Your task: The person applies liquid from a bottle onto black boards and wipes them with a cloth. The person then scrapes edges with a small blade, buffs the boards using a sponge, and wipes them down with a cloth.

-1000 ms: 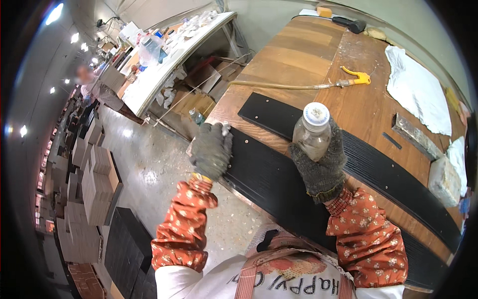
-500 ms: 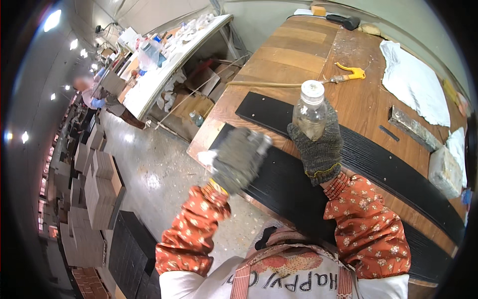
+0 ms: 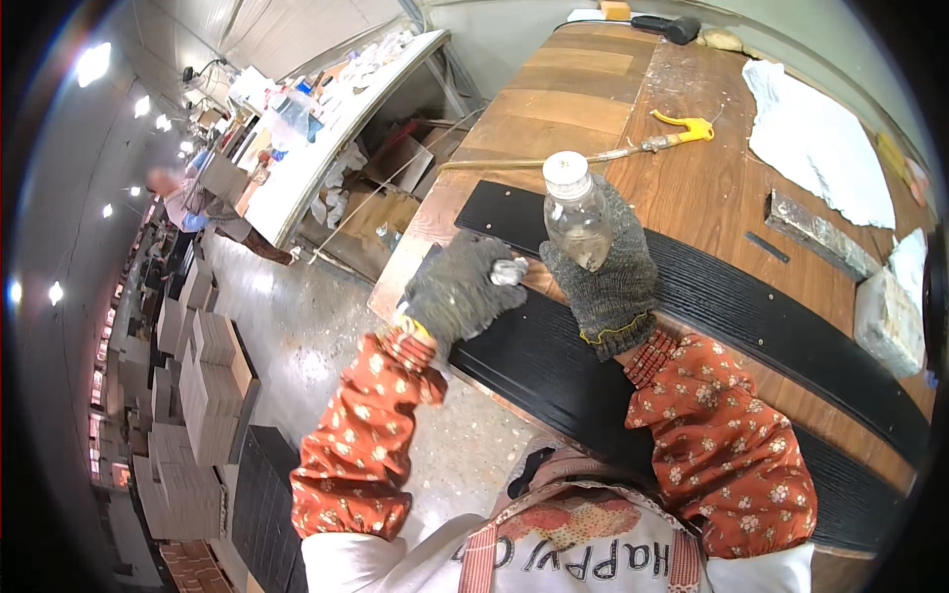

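My right hand, in a dark grey knitted glove, is wrapped round a small clear bottle with a white cap. It holds the bottle upright above the black boards; what is inside is hard to make out. In a matching glove, my left hand pinches a crumpled white wad of cloth or paper over the left end of the nearer black board. Whether the wad touches the board cannot be told. A second black wood-grained board with small light dots lies behind it, partly hidden by my right hand.
Beyond the boards on the wooden table are a yellow air gun with its hose, a white cloth, a long block and a wrapped block. Stacked boards stand left; a person works farther off.
My right hand has carried the bottle a little to the left. My left hand has shifted slightly left and up, and the white wad now shows clearly at its fingertips.
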### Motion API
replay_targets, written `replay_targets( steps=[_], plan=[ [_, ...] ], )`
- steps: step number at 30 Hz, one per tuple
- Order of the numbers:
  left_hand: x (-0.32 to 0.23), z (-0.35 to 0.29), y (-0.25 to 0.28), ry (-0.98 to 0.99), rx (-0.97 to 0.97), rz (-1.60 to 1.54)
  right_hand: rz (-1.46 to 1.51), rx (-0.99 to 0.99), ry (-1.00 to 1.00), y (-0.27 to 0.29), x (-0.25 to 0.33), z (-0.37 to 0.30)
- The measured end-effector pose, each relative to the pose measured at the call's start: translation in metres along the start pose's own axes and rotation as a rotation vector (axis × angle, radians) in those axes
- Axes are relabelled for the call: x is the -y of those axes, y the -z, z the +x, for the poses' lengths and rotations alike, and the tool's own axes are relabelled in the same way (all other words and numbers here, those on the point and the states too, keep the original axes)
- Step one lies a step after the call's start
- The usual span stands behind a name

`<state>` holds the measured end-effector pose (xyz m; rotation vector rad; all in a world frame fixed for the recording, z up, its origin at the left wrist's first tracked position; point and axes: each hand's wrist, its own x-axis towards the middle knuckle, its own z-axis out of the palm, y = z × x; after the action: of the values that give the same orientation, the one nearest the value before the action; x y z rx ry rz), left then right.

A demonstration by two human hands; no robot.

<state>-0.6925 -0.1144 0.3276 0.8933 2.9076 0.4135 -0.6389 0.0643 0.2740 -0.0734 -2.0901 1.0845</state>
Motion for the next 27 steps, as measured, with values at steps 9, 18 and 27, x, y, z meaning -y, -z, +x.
replay_targets(
  steps=[9, 18, 27],
  plan=[
    [0.001, 0.015, 0.008, -0.072, 0.011, 0.003, 0.014, 0.073, 0.077, 0.006, 0.005, 0.009],
    [0.007, 0.018, 0.007, 0.034, 0.108, 0.001, 0.016, 0.105, -0.028, 0.002, -0.003, 0.004],
    [-0.006, 0.008, 0.002, 0.099, 0.068, 0.046, 0.060, 0.179, -0.113, 0.013, 0.009, 0.011]
  ],
)
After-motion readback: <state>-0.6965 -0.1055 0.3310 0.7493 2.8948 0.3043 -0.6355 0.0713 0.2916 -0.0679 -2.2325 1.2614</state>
